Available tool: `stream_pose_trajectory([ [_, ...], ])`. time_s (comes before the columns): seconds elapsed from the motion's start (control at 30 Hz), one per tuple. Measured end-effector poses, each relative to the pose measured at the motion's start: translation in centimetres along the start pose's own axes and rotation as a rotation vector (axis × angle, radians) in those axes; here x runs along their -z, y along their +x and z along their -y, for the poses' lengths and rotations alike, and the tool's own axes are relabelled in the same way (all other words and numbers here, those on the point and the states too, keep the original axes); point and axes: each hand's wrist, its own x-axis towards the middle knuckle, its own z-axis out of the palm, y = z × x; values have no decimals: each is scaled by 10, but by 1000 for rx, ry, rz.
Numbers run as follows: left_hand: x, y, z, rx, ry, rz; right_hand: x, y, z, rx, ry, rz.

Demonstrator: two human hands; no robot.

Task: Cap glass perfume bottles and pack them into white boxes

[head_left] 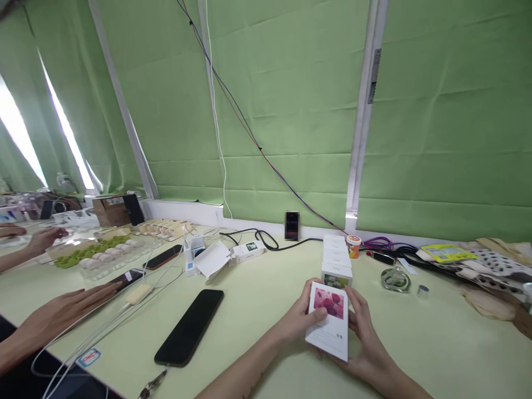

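Note:
A white card (332,332) with a picture of pink flowers sits between my two hands, tilted toward me. Whether it is one card or a thin stack I cannot tell. My left hand (301,318) grips its left side, thumb lying across the front below the picture. Along the right edge is my right hand (368,338), fingers curled around it and partly hidden behind. Just beyond the hands, a row of white boxes (336,257) runs back toward the wall; the nearest shows a green and white flower picture.
A black phone (190,327) lies to my left, beside white cables. Farther left, a co-worker's hand (70,310) rests by another phone, near egg trays (108,252). An opened white box (248,250), an orange tub (353,246) and a glass dish (394,279) stand on the table.

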Motion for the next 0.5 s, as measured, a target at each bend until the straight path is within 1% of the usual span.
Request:
stream_pose_trajectory([
  [0.13,8,-2,2,110,5,63,0,3,1,-75,83,-26],
  [0.2,10,-3,3,135,23,83,0,3,3,-81,97,-41],
  [0.3,8,-3,3,91,18,97,4,4,5,-29,85,-16],
  [0.37,4,-3,2,51,-20,92,9,6,7,21,59,29],
  [0.5,-6,-2,1,-16,-70,26,16,7,9,62,-3,97],
])
